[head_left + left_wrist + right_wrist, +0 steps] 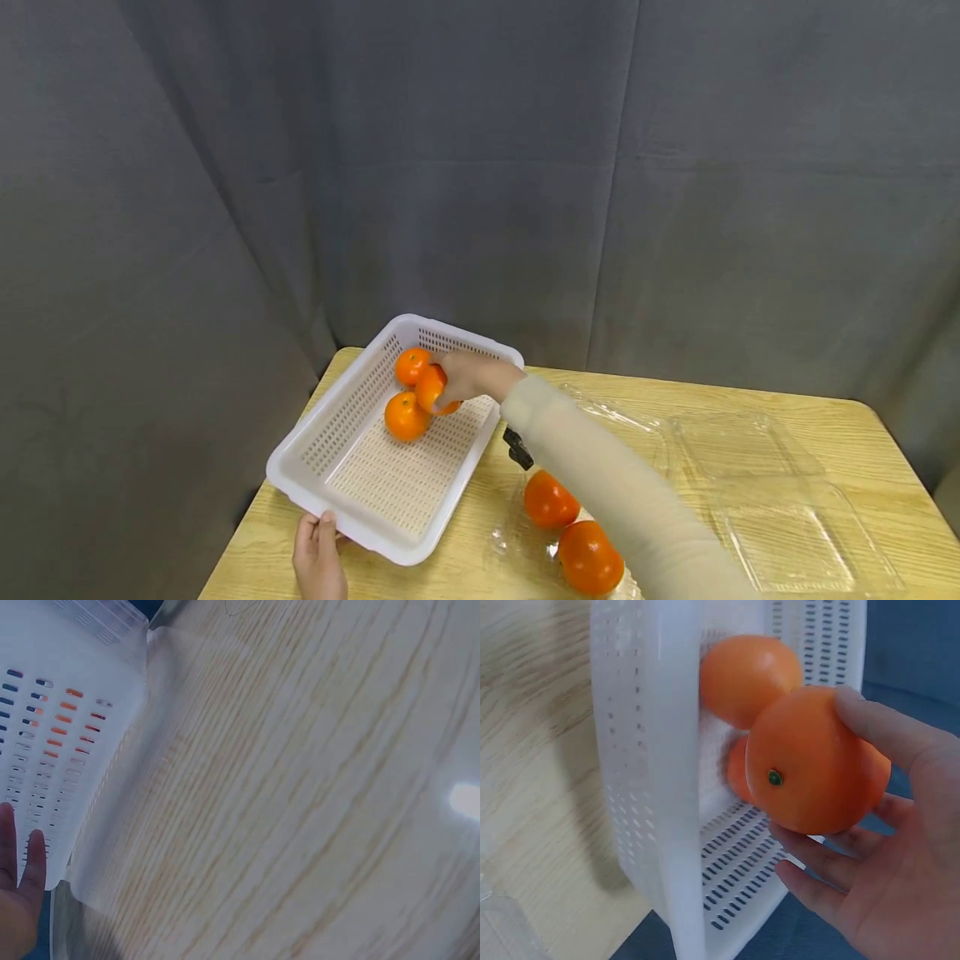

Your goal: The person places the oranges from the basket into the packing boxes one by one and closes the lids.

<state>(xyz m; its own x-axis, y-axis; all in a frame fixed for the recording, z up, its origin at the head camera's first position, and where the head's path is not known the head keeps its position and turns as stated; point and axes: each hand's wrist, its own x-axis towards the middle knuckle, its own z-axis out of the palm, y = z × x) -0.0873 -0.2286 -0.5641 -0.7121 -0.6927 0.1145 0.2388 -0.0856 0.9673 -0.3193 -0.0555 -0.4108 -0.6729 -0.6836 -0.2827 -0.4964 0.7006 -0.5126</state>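
My right hand (467, 375) grips an orange (430, 388) inside the white plastic basket (457, 537). In the right wrist view the thumb and fingers wrap round that orange (806, 769), whose small green stem button faces the camera. Two more oranges lie beside it, one toward the far corner (412, 365) and one nearer (407, 417). At the basket's near left end my left hand (320, 558) holds the rim, thumb on top. The left wrist view shows its fingers (31, 870) against the slotted outer wall.
Right of the basket, two oranges (551, 500) (591, 558) sit in a clear plastic tray (501, 537), partly behind my right sleeve (622, 492). Clear plastic containers (795, 517) lie on the wooden table (847, 425). A grey curtain (480, 208) hangs behind the table and along its left.
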